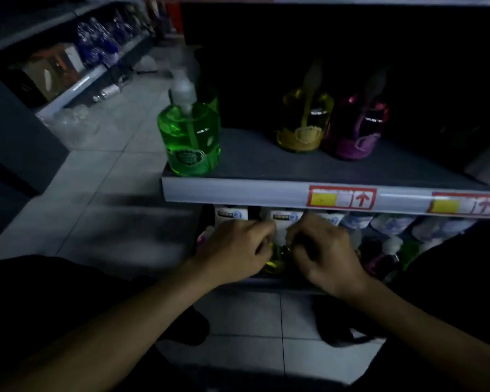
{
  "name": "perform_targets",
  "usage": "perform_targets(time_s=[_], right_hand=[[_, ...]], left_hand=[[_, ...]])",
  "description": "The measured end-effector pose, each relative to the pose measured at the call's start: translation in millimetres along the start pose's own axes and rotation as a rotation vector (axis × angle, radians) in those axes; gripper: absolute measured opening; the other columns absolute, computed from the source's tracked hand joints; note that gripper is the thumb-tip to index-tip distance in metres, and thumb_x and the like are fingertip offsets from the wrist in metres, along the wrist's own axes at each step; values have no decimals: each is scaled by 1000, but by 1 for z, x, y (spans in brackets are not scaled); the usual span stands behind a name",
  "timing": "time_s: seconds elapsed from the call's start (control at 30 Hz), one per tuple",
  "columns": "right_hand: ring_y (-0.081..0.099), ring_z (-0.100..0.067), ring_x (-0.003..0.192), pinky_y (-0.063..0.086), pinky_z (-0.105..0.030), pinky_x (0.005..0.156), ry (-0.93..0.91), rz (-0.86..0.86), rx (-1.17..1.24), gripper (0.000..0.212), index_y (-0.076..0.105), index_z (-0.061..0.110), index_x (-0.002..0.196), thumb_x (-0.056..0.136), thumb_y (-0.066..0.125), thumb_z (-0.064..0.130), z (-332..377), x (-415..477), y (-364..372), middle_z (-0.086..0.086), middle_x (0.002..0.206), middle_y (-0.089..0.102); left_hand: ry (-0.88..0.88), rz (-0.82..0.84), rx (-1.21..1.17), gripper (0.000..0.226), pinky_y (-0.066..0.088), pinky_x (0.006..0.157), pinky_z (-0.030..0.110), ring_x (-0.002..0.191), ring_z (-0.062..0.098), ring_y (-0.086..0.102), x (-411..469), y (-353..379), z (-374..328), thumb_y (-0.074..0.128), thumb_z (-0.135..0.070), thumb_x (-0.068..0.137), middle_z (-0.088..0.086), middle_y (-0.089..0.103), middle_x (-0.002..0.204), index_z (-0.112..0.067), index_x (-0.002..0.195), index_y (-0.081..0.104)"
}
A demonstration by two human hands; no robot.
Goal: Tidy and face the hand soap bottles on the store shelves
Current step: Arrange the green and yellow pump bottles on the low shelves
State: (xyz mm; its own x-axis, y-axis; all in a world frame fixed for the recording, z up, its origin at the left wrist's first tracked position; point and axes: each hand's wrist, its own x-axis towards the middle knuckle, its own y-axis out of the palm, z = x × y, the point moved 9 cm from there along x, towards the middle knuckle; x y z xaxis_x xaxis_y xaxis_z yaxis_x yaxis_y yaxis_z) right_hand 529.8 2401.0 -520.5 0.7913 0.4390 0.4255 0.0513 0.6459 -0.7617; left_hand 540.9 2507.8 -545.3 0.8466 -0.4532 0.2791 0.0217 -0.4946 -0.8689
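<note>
Left hand: the left hand (235, 247) reaches under the upper shelf, fingers curled around the left side of a yellow, clear plastic soap bottle (276, 260) on the lower shelf.
Right hand: the right hand (321, 251) meets it knuckle to knuckle, fingers bent against the same bottle's right side; the grasp itself is partly hidden.
Held bottle: only a yellow sliver and a pale pump top show between the two hands.
Beyond the fingers: a row of white labelled bottles (286, 216) stands at the back of the lower shelf.
Right of the right hand: a purple pump bottle (384, 258) stands just beside the wrist, dim.
Above the hands: the grey shelf edge (238, 190) carries red-and-yellow price tags (341, 197).
Upper shelf, above the left hand: a green clear pump bottle (190, 131) stands upright at the front left corner.
Upper shelf, above the right hand: a yellow bottle (304, 123) and a magenta bottle (357, 128) touch, set further back.
Below the arms: grey floor tiles (249, 315).
</note>
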Motion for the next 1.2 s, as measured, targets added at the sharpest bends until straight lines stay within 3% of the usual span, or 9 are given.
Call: perform_targets(time_s=[0.17, 0.3, 0.43, 0.53, 0.67, 0.77, 0.87, 1.1, 1.2], right_hand=[[59, -34, 113, 50, -35, 89, 635, 649, -192, 35, 58, 12, 123, 90, 55, 26, -113, -71, 85, -13, 123, 63], [56, -40, 116, 46, -41, 98, 911, 362, 17, 53, 55, -3, 123, 83, 50, 31, -178, -93, 71, -26, 126, 58], [62, -36, 108, 46, -30, 80, 796, 207, -157, 44, 53, 11, 126, 85, 65, 21, -202, -69, 60, -15, 121, 64], [58, -36, 114, 49, -38, 92, 739, 228, -29, 60, 47, 11, 135, 81, 71, 22, -207, -58, 73, -18, 124, 62], [60, -36, 107, 52, -40, 83, 735, 212, -23, 53, 50, 15, 124, 79, 74, 30, -199, -52, 69, -15, 115, 65], [60, -35, 109, 53, -41, 82, 631, 330, -226, 54, 45, 20, 128, 84, 64, 45, -180, -51, 72, -11, 121, 62], [62, -38, 106, 53, -42, 78, 469, 461, -405, 60, 32, 18, 139, 91, 52, 48, -157, -49, 69, -15, 126, 59], [65, -29, 71, 44, -31, 54, 186, 160, -136, 32, 47, 21, 97, 79, 62, 43, -72, -31, 2, -2, 81, 66], [59, -15, 61, 46, -33, 52, 198, 44, 91, 27, 48, 20, 83, 74, 67, 38, -50, -32, -24, 5, 68, 59]], left_hand=[[-262, 398, 41, 8, 37, 62, 26, 83, 22, 60, -3, 94, 49, 55, -15, 84, 5, 64, 90, -17, 91, 60], [-374, 477, -156, 8, 48, 70, 29, 87, 24, 62, 18, 144, 47, 57, -12, 84, 7, 65, 88, -8, 85, 64], [-475, 566, -391, 25, 38, 70, 22, 101, 28, 59, 27, 197, 19, 55, -3, 86, 10, 59, 98, -6, 111, 56], [-518, 598, -459, 59, 36, 85, 22, 120, 29, 50, 27, 218, 19, 59, -4, 87, 15, 53, 126, -8, 140, 34], [-519, 534, -501, 67, 32, 87, 14, 119, 19, 47, 32, 209, 23, 59, -3, 88, 7, 49, 126, -11, 144, 22], [-512, 599, -519, 83, 39, 104, 29, 124, 19, 46, 24, 214, 25, 62, -5, 85, 4, 47, 132, -14, 148, 9], [-521, 723, -468, 105, 47, 100, 41, 121, 26, 51, 9, 219, 37, 64, -18, 76, 13, 46, 136, -24, 150, -10], [-488, 782, -549, 53, 45, 102, 37, 114, 17, 56, -13, 167, 21, 72, -5, 75, 0, 62, 122, -18, 124, 56], [-424, 809, -706, 58, 44, 105, 40, 115, 13, 59, -19, 130, -3, 82, -8, 67, -4, 66, 120, -20, 120, 59]])
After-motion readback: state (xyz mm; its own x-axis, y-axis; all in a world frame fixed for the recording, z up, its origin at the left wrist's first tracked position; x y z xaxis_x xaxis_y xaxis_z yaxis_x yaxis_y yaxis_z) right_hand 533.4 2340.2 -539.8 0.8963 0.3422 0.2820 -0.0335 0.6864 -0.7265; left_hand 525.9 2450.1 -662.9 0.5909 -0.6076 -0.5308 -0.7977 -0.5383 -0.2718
